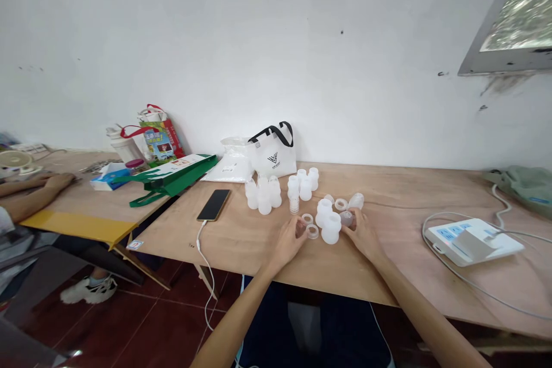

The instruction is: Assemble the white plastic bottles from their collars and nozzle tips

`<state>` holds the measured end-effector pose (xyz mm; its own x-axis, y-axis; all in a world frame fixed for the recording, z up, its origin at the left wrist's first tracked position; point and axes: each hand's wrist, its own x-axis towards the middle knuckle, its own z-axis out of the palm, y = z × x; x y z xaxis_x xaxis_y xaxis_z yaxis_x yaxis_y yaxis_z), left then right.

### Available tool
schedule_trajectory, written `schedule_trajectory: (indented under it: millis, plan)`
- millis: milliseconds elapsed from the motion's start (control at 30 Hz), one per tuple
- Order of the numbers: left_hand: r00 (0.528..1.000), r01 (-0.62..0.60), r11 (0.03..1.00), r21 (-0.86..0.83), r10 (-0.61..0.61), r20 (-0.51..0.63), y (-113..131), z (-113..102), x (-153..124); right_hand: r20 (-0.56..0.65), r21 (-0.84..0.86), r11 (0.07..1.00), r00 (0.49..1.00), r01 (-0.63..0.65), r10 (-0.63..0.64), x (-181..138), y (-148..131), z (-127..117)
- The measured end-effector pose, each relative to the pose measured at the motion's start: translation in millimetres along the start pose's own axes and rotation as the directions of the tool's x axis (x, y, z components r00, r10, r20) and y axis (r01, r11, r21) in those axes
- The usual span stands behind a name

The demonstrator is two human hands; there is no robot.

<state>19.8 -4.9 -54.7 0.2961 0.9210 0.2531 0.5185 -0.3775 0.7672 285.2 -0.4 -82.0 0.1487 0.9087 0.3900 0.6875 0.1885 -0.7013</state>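
My left hand (290, 240) is curled beside the frosted plastic rings. Its fingertips reach the left edge of the nearer ring (312, 232), and what sits between them is hidden. A second ring (307, 218) lies just behind. Around a clear, rounded plastic cap (346, 218), the fingers of my right hand (363, 234) are closed. Between the hands stand white translucent bottles (331, 229). Another clear cap (356, 201) and a ring (341, 204) lie behind my right hand. A small clear ribbed piece (294, 206) stands behind my left hand.
More white bottles stand in two groups (264, 195) (305, 187) farther back. A phone (214, 205) on a cable lies left. A white bag (276, 152) leans on the wall. A power strip (474, 241) is right. At the left table rest another person's hands (58, 182).
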Motion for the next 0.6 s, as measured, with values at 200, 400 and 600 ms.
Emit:
schedule_trajectory:
  millis: [200, 400, 600]
  plan:
    - [0.953, 0.084, 0.994, -0.064, -0.099, -0.287, -16, -1, 23, -0.143, -0.001, 1.000, 0.990, -0.010, 0.010, -16, -13, -10]
    - [0.958, 0.073, 0.993, -0.096, -0.097, -0.269, -16, -11, 45, -0.019, -0.058, 0.995, 0.997, -0.077, 0.076, -48, -9, -19]
    - [0.975, 0.106, 0.994, 0.020, -0.101, -0.196, -27, -11, 63, 0.027, 0.035, 0.995, 0.995, -0.096, 0.095, -52, -2, -19]
